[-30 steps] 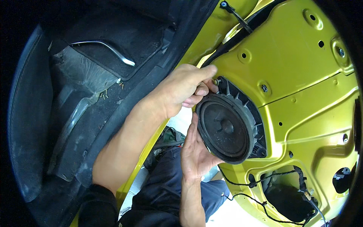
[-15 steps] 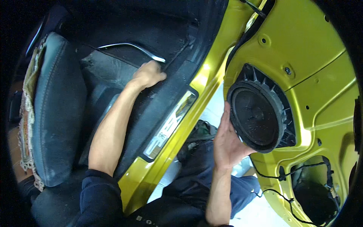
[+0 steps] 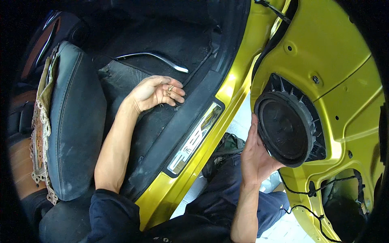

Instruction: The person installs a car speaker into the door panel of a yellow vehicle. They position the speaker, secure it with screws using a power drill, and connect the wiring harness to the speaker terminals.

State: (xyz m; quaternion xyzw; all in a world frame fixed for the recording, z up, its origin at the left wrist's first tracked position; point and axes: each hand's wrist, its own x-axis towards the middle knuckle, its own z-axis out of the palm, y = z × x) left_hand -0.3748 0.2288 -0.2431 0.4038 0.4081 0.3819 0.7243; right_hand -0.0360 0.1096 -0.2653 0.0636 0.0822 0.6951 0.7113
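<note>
My left hand [image 3: 156, 93] lies palm up over the dark car floor mat [image 3: 162, 52], with a few small screws [image 3: 169, 90] resting on its curled fingers. My right hand [image 3: 255, 156] presses flat against the lower left rim of a round black speaker [image 3: 285, 129]. The speaker sits in its opening in the bare yellow car door [image 3: 336, 69], which stands open at the right.
A black seat [image 3: 77, 121] with a lace cover is at the left. The yellow door sill with a bright metal plate [image 3: 196, 137] runs between my arms. Black wiring [image 3: 308, 190] hangs below the speaker. My legs in dark trousers are at the bottom.
My left hand left the speaker's top edge, went over to the car floor, and now is turned palm up with screws in it. My right hand stays on the speaker.
</note>
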